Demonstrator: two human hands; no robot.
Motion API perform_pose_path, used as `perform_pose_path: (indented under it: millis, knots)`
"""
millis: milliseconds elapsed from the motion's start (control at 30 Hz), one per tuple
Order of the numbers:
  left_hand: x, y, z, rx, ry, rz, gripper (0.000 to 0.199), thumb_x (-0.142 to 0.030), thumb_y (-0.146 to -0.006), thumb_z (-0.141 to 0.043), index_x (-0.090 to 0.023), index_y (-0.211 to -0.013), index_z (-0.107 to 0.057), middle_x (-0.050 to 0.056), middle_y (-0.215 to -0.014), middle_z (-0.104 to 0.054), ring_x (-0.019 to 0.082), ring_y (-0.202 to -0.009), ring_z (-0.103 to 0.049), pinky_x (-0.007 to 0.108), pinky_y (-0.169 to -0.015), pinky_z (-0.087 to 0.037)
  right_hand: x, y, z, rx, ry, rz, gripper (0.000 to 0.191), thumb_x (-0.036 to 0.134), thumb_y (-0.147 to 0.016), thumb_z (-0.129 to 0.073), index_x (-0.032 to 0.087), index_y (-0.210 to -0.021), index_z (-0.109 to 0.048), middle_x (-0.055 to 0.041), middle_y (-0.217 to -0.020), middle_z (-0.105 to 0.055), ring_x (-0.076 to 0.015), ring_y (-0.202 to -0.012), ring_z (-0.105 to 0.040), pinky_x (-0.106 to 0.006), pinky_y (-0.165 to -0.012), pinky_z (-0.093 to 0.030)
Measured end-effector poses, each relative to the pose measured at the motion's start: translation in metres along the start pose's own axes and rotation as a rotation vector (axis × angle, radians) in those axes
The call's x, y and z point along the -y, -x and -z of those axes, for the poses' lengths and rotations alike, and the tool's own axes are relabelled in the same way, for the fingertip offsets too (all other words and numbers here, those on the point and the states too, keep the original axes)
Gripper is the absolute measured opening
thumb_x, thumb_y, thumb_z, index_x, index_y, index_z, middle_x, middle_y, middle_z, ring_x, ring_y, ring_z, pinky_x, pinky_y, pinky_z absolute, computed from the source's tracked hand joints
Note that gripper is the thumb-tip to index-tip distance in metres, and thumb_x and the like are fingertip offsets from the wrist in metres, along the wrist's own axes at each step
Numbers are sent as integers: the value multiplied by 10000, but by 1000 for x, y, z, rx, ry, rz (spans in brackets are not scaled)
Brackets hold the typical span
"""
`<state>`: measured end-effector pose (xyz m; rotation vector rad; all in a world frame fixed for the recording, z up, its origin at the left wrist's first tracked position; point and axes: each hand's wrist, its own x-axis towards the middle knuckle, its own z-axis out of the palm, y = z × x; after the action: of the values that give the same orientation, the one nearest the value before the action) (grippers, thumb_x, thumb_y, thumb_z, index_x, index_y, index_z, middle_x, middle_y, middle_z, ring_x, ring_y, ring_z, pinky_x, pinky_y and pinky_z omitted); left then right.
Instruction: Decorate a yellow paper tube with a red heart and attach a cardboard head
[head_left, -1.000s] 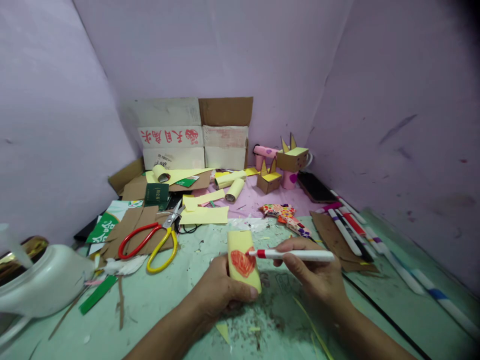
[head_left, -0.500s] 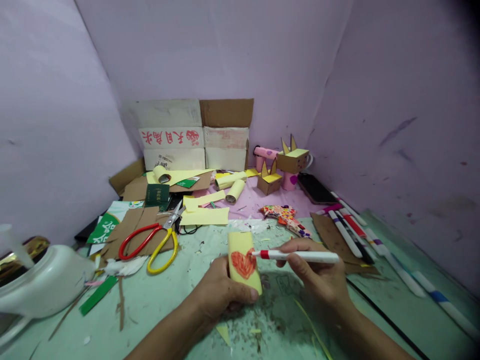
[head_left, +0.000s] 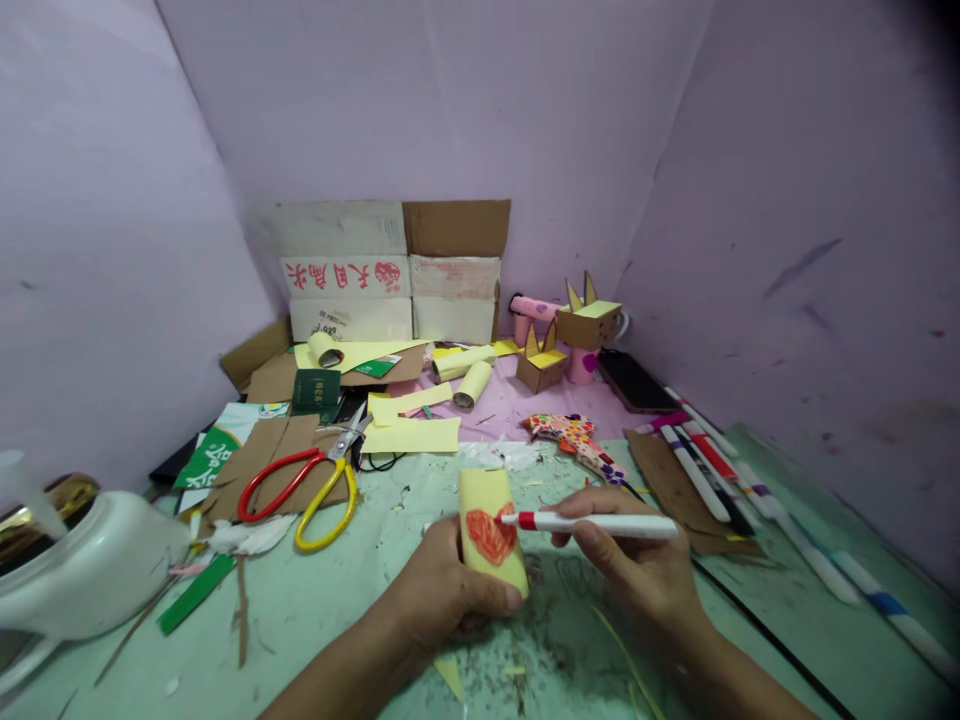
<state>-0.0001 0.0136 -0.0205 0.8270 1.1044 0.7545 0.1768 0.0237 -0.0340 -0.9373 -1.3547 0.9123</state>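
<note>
My left hand (head_left: 442, 580) is closed around a pale yellow paper-covered tube (head_left: 486, 484), with the thumb across its lower end. On the tube's face is a red heart (head_left: 490, 538), filled with marker strokes. In my right hand (head_left: 637, 560) is a white marker (head_left: 615, 525) with a red collar. Its tip points left and is at the heart's upper right; whether it touches the paper is hard to tell. Part of the left fingers is hidden behind the tube.
Scissors (head_left: 330, 470) with red and yellow handles lie at left, beside a white teapot-shaped container (head_left: 97, 560). Several markers (head_left: 694, 470) and a phone (head_left: 637, 380) lie at right. Behind are yellow paper rolls (head_left: 472, 385), a small eared cardboard box (head_left: 541, 372) and a cardboard panel (head_left: 457, 230).
The view has shifted slightly. The marker tip stays around the heart's upper right edge, and both hands keep their grip.
</note>
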Motion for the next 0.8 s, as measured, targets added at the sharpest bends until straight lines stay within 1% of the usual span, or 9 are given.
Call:
perform_pose_path:
  millis: [133,233,400,633,800]
  knots:
    - [1,1,-1,0,-8,-19,293,-150,-406,-712,-133,-676,-600,-53,-496,-533,51,-402,-375,191,-380,-223,0,1,0,12,-20,8,66,270,-773,-693,236,-742,-741,4,-615,-686,-162,-602,-597,-259,-572,-428]
    - [2,1,-2,6,-10,-21,307,-154,-401,-718,-134,-685,-604,-57,-506,-536,54,-417,-376,195,-396,-241,0,1,0,21,-25,5,72,276,-780,-692,233,-749,-740,0,-622,-689,-166,-610,-604,-263,-573,-436]
    - [2,1,-2,9,-31,-32,286,-129,-423,-703,-138,-694,-612,-55,-541,-545,70,-477,-411,199,-446,-281,0,1,1,24,-32,8,108,306,-782,-698,210,-752,-736,-17,-626,-692,-178,-596,-614,-280,-573,-457]
    - [-1,3,-3,3,-66,-63,256,-117,-441,-700,-143,-682,-615,-50,-564,-551,82,-518,-414,211,-480,-289,1,1,1,26,-21,6,160,355,-785,-703,203,-747,-735,-36,-628,-695,-192,-588,-620,-295,-564,-462]
    - [-3,3,-5,-30,-118,-47,237,-93,-450,-679,-151,-668,-606,-56,-554,-545,83,-515,-411,216,-490,-296,1,2,0,27,-34,6,174,376,-793,-701,210,-757,-737,-32,-632,-699,-189,-591,-621,-290,-562,-458]
